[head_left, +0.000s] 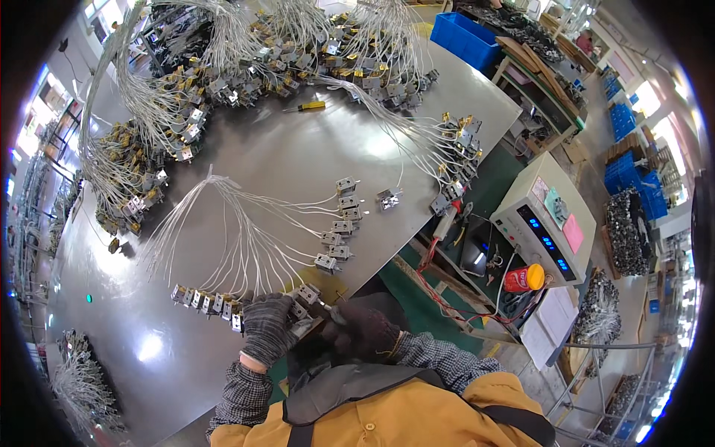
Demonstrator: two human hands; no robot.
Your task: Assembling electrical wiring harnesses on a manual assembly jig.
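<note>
"Where is the work, exactly?"

"Take the fanned wire bundle (pixel 223 190), pale leads spread on the metal table (pixel 186 357), as your landmark. Sides are the worker's own. At the bundle's near end, a silver block (pixel 299 311), small and boxy, sits between two gloved hands."

"How are they gripping it?"

"The left hand (pixel 268 331), in a grey knitted glove, has its fingers curled together, pinching that block. The right hand (pixel 363 329), in a dark glove, is just beside it with fingers bent inward. I cannot tell whether they pinch anything; the dark cloth behind blends in."

"Are other blocks wired to the bundle?"

"Yes. A slanting row of blocks (pixel 207 302) lines its near side, reaching left from the left hand. A second row of blocks (pixel 342 229) runs along its right side. Just past that, a loose block (pixel 388 199) rests apart from the row."

"And farther out?"

"Beyond the bundle lies a yellow-handled screwdriver (pixel 311 106), then a large heap of wired blocks (pixel 283 67). Far to the bundle's right, off the table, stands a beige benchtop instrument (pixel 547 220) with glowing blue digits. A red jar (pixel 524 278) with a yellow-orange lid is at its near side. A blue bin (pixel 466 41) is beyond the bundle, toward the right."
</note>
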